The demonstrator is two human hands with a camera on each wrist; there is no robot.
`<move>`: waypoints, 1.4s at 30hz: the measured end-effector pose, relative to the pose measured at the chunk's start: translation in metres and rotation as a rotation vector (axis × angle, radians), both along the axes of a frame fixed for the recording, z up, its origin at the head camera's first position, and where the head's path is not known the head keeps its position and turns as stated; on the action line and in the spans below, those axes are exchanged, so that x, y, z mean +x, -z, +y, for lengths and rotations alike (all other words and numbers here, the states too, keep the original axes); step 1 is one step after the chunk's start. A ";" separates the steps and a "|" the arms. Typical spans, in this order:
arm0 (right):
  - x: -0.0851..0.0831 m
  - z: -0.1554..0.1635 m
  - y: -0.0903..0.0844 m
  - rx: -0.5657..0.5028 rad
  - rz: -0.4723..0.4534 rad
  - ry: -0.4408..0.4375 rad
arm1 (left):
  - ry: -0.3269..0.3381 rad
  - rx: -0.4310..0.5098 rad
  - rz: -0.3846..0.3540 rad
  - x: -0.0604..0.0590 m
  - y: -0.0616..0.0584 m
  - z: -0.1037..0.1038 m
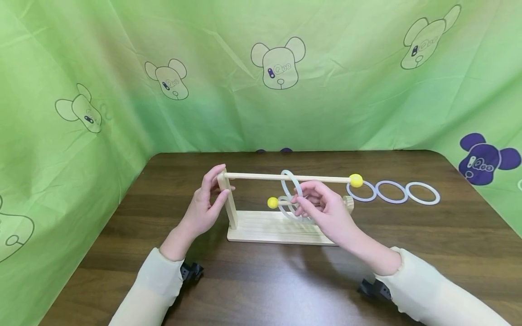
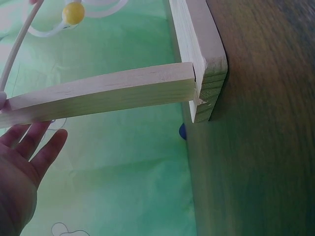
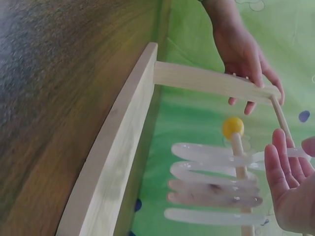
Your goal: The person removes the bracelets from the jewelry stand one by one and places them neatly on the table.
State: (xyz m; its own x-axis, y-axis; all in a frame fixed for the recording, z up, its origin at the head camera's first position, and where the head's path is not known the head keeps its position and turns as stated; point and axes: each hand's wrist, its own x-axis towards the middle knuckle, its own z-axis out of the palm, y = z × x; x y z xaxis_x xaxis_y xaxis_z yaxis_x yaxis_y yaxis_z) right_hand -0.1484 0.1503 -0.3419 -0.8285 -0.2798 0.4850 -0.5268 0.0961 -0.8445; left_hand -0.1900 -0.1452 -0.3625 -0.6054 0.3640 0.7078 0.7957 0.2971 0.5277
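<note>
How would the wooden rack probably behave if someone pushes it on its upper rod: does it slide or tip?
The wooden rack would probably slide rather than tip: its flat base is broad against the thin post. It looks light, since the wood is slim. The left hand holds the post, which suggests it shifts easily. The upper rod, fixed at one end only, may flex a little.

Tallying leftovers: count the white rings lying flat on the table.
3, in a row right of the wooden rack: nearest ring, middle ring, farthest ring. None seems hidden.
</note>
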 end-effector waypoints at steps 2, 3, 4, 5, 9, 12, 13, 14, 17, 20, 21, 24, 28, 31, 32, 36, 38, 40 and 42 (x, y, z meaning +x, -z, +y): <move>0.001 0.003 -0.001 0.005 0.009 0.006 | -0.005 -0.001 -0.001 0.000 0.000 0.000; 0.001 0.004 -0.001 0.009 0.013 0.009 | -0.007 0.000 0.000 0.000 0.000 0.000; 0.001 0.006 -0.002 0.014 0.013 0.013 | -0.008 0.000 0.000 0.001 0.000 0.000; 0.002 0.007 -0.003 0.017 0.011 0.015 | -0.007 0.000 0.000 0.001 0.000 0.000; 0.003 0.013 -0.005 0.027 -0.003 0.031 | -0.005 0.004 0.001 0.000 0.000 0.001; 0.004 0.018 -0.007 0.039 -0.006 0.043 | 0.001 0.009 0.003 0.000 0.001 0.001; 0.004 0.019 -0.007 0.041 -0.005 0.045 | 0.001 0.011 0.005 0.000 0.001 0.000; 0.004 0.020 -0.007 0.045 -0.002 0.048 | 0.002 0.012 0.006 0.000 0.001 0.000; 0.005 0.024 -0.008 0.053 0.014 0.052 | 0.003 0.014 0.009 0.000 0.002 0.000; 0.006 0.028 -0.008 0.051 0.023 0.051 | 0.002 0.012 0.010 0.000 0.002 0.000; 0.006 0.029 -0.008 0.049 0.024 0.052 | 0.004 0.013 0.008 0.000 0.002 0.000; 0.006 0.032 -0.007 0.040 0.024 0.061 | 0.010 0.015 0.003 -0.001 0.002 -0.001; 0.007 0.036 -0.008 0.019 0.026 0.067 | 0.015 0.016 -0.001 -0.001 0.002 -0.001; 0.007 0.040 -0.008 -0.008 0.025 0.061 | 0.015 0.016 -0.001 -0.001 0.002 -0.001; 0.007 0.041 -0.009 -0.016 0.024 0.060 | 0.014 0.017 -0.001 -0.001 0.002 -0.001; 0.007 0.045 -0.009 -0.047 0.025 0.052 | 0.011 0.015 -0.004 -0.001 0.001 0.000; 0.007 0.047 -0.009 -0.069 0.023 0.039 | 0.008 0.012 -0.001 -0.001 0.001 0.000; 0.007 0.050 -0.008 -0.093 0.022 0.024 | 0.006 0.010 0.002 0.000 0.001 0.000; 0.007 0.052 -0.008 -0.121 0.023 0.010 | 0.006 0.010 0.004 0.000 0.001 0.000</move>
